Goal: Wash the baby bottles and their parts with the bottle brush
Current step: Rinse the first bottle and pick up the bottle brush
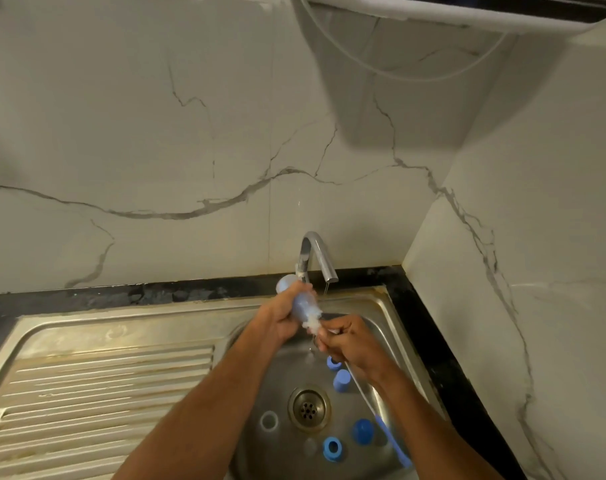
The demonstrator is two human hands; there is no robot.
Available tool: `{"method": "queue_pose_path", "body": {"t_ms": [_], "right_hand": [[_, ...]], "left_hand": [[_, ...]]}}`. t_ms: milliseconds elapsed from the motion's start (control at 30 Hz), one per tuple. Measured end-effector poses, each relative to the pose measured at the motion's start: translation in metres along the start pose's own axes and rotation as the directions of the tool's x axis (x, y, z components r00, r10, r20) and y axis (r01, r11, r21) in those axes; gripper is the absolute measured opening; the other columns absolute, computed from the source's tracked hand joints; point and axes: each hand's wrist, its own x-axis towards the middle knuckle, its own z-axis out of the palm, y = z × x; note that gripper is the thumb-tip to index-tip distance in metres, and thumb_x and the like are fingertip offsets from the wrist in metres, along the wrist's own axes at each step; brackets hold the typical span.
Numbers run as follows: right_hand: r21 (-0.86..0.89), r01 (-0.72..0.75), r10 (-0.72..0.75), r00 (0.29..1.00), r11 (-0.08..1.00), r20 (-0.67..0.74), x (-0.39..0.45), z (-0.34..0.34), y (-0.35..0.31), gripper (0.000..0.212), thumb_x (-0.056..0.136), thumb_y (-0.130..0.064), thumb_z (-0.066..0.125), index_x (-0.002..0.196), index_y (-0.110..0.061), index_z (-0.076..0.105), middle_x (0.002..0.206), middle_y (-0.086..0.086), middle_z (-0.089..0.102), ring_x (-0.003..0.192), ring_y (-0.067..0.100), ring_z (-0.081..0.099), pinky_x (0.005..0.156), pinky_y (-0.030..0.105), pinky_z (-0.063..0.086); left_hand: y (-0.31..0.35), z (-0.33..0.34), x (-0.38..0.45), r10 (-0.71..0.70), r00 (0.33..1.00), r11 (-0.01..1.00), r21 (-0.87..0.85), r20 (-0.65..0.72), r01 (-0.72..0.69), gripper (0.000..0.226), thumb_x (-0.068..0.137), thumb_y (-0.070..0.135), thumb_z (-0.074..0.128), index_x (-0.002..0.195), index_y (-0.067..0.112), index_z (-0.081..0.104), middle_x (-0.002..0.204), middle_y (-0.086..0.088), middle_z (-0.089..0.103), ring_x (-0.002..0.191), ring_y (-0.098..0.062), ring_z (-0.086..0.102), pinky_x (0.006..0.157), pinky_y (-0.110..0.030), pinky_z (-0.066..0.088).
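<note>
Both forearms reach forward over the steel sink basin (381, 306). The left hand (280, 318) wraps its fingers around a bluish translucent baby bottle (299, 303), tilted with its mouth down toward the right. The right hand (348, 337) grips the thin white-and-blue bottle brush (381, 410), whose bristle head is in the bottle's mouth. Small blue caps (341, 379) lie in the basin below.

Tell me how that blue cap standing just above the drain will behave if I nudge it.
The blue cap looks like small hollow plastic, so probably light. It stands on the wet, sloping steel of the sink, so it may slide toward the drain. Tipped over, its round shape would likely roll.
</note>
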Motion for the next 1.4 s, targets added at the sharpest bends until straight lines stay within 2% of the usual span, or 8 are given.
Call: {"method": "queue_pose_path", "body": {"t_ms": [267, 367, 533, 700, 767, 1100, 1233, 1400], "right_hand": [[0.076, -0.007, 0.009, 0.999, 0.997, -0.037, 0.008, 0.001, 0.001, 0.016, 0.095, -0.011, 0.06, 0.094, -0.008, 0.076, 0.08, 0.017, 0.068, 0.072, 0.02, 0.06, 0.066, 0.032, 0.047], [-0.142, -0.03, 0.019, 0.997, 0.989, -0.078, 0.006, -0.004, 0.002, 0.018, 0.094, -0.012, 0.062, 0.081, -0.013, 0.075, 0.074, 0.009, 0.07, 0.069, 0.012, 0.065, 0.066, 0.024, 0.051], [-0.572, -0.032, -0.016, 0.997, 0.82, -0.08, 0.011, 0.003, 0.009, 0.029, 0.092, -0.013, 0.063, 0.065, -0.023, 0.064, 0.057, -0.012, 0.055, 0.056, 0.004, 0.058, 0.062, 0.021, 0.051], [-0.388, 0.054, -0.076, 0.996, 0.92, -0.043, 0.005, 0.006, 0.004, 0.037, 0.092, -0.006, 0.061, 0.061, -0.025, 0.065, 0.056, -0.005, 0.06, 0.053, 0.004, 0.058, 0.057, 0.02, 0.049], [-0.302, 0.043, -0.048, 0.999, 0.952, -0.01, -0.005, -0.006, 0.0, 0.029, 0.096, -0.013, 0.061, 0.069, -0.019, 0.071, 0.064, 0.005, 0.067, 0.061, 0.02, 0.063, 0.061, 0.025, 0.051], [0.08, 0.036, -0.035, 0.999, 0.996, -0.01, -0.007, -0.007, -0.012, 0.016, 0.096, -0.004, 0.057, 0.097, -0.001, 0.073, 0.073, 0.005, 0.068, 0.07, 0.013, 0.063, 0.066, 0.019, 0.05], [0.078, -0.018, 0.022, 0.998, 0.997, -0.058, 0.004, 0.001, -0.007, 0.016, 0.096, -0.007, 0.059, 0.096, -0.003, 0.074, 0.078, 0.014, 0.067, 0.071, 0.02, 0.062, 0.069, 0.031, 0.05], [-0.155, -0.13, 0.124, 0.991, 0.979, -0.05, -0.004, -0.018, 0.006, 0.026, 0.097, -0.016, 0.061, 0.077, -0.003, 0.073, 0.076, 0.023, 0.068, 0.064, 0.021, 0.058, 0.05, 0.016, 0.041]], "left_hand": [[0.0, 0.001, 0.002, -0.016, 0.999, 0.997, 0.082, 0.036, 0.013, 0.045, 0.081, 0.019, 0.078, 0.116, 0.0, 0.057, 0.115, -0.022, 0.059, 0.103, -0.031, 0.06, 0.085, -0.044, 0.055], [0.006, -0.013, 0.007, 0.006, 0.999, 0.962, 0.274, -0.05, 0.008, 0.069, 0.073, 0.031, 0.084, 0.125, 0.001, 0.049, 0.12, -0.023, 0.059, 0.106, -0.033, 0.063, 0.078, -0.042, 0.057], [0.003, -0.017, 0.016, -0.027, 0.998, 0.914, 0.403, -0.056, 0.047, 0.03, 0.087, 0.011, 0.073, 0.111, 0.0, 0.058, 0.11, -0.024, 0.063, 0.106, -0.034, 0.064, 0.104, -0.049, 0.051], [0.005, -0.007, 0.012, 0.027, 0.988, 0.961, 0.275, -0.151, 0.016, 0.051, 0.085, 0.016, 0.078, 0.122, 0.002, 0.045, 0.115, -0.022, 0.057, 0.107, -0.034, 0.058, 0.097, -0.047, 0.049], [0.017, -0.014, 0.018, 0.022, 0.986, 0.982, 0.188, -0.167, 0.01, 0.051, 0.087, 0.016, 0.076, 0.125, 0.001, 0.045, 0.116, -0.022, 0.057, 0.109, -0.034, 0.059, 0.102, -0.05, 0.049], [0.024, -0.006, 0.011, 0.064, 0.998, 0.997, -0.044, 0.015, -0.063, 0.03, 0.094, 0.012, 0.067, 0.12, 0.0, 0.061, 0.101, -0.018, 0.064, 0.091, -0.025, 0.063, 0.078, -0.043, 0.055], [0.007, -0.002, 0.001, 0.058, 0.998, 0.998, 0.023, 0.023, -0.058, 0.053, 0.083, 0.015, 0.075, 0.13, -0.001, 0.057, 0.116, -0.021, 0.06, 0.101, -0.029, 0.061, 0.077, -0.045, 0.056], [0.022, -0.03, 0.014, 0.133, 0.984, 0.988, 0.089, -0.122, -0.123, 0.066, 0.072, 0.03, 0.086, 0.123, 0.001, 0.056, 0.13, -0.021, 0.059, 0.119, -0.034, 0.059, 0.105, -0.054, 0.048]]}}
